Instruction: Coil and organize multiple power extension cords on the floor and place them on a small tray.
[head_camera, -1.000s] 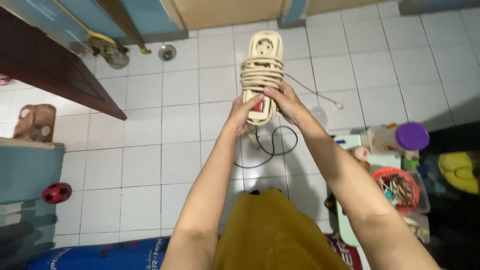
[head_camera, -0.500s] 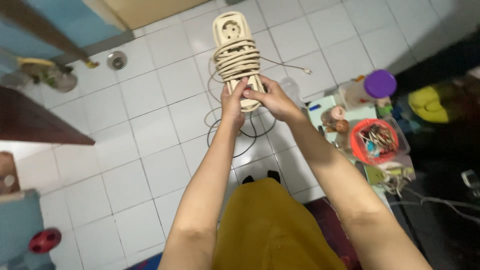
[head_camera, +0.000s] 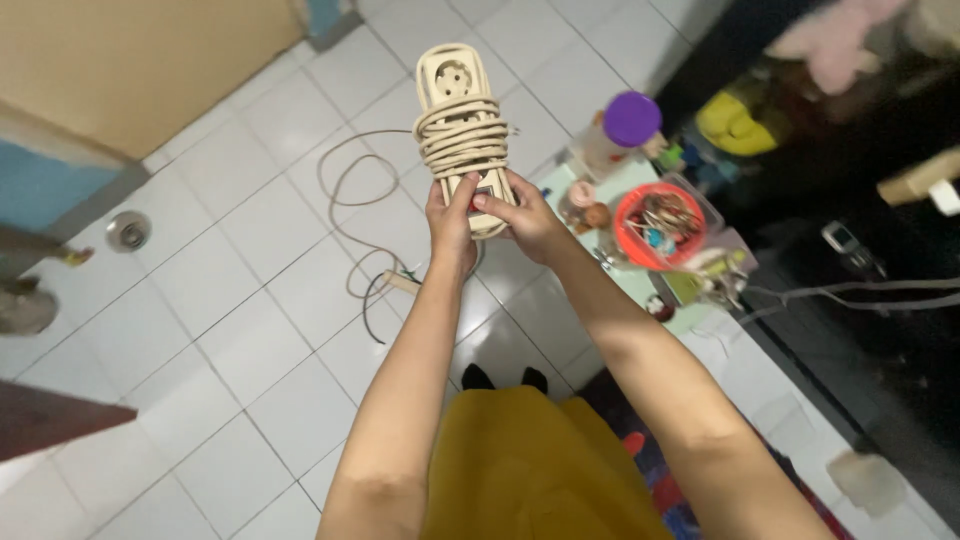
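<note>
Hands raised over a white tiled floor (head_camera: 250, 330): the left hand (head_camera: 450, 228) and right hand (head_camera: 525, 220) both grip the lower end of a cream power strip (head_camera: 462, 130), its own cord (head_camera: 462, 140) wound around it. Red bowl (head_camera: 660, 225) of small items sits nearby; a loose cable (head_camera: 345, 200) lies below.

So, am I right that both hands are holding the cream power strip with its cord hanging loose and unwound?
Not quite. Both hands, left hand and right hand, do hold the cream power strip, but the head view shows its cord coiled tightly around the strip's middle.
</note>
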